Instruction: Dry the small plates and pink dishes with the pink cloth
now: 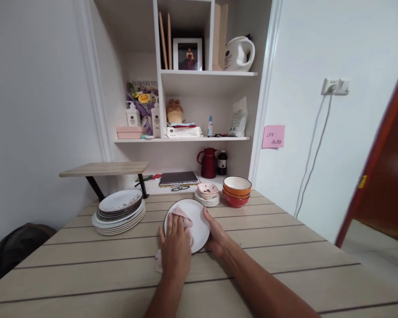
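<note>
A white plate with a dark rim (200, 227) is tilted up over the wooden table (119, 269). My right hand (217, 234) grips its right edge, thumb on the face and the other fingers behind it. Pressed on the plate's left part is my left hand (176, 247), fingers together over a pale pink cloth (185, 217). Part of the cloth hangs below the left hand, beside the wrist.
Stacked plates (119, 212) stand at the left, by a small raised shelf (104, 169). Behind the held plate are small dishes (208, 198) and stacked bowls (237, 192). Farther back lie glasses (180, 188) and a laptop (179, 177), near a red jug (208, 163).
</note>
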The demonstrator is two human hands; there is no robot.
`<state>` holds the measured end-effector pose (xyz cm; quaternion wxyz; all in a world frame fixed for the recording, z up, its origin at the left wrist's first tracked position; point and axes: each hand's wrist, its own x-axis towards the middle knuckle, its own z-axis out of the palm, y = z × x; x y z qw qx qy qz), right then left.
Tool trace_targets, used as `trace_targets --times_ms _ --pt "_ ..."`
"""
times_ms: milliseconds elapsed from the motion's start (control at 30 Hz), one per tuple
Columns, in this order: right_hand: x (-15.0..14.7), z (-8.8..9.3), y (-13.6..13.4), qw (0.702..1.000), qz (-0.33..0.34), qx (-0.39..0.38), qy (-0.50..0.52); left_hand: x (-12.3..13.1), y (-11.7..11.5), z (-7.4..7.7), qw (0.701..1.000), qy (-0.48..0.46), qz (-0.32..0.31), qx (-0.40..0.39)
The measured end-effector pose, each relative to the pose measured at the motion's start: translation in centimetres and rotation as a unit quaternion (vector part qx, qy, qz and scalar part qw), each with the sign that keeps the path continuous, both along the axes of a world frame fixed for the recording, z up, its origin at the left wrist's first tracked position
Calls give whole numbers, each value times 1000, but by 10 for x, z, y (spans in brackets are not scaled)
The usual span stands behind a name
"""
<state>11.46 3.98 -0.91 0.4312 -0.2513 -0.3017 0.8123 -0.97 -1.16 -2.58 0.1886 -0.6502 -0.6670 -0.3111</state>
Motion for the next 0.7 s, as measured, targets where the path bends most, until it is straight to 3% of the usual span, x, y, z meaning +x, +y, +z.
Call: trace_targets --times_ms 100,233,400,533,700 --pt "-5 -2 -6 999 29 4 -36 1 1 -1 999 15 -45 1" --pt "-9 -3 -10 997 71 23 7 1 3 -4 989 53 -135 -17" --pt "-4 4 -7 1000 -2 -11 -25 0 4 -4 969 90 -224 -46" --pt "4 11 -3 1000 -7 -28 2 5 2 0 965 102 -237 -52" --pt "16 16 3 996 -55 -6 63 15 4 -1 978 94 -181 -37"
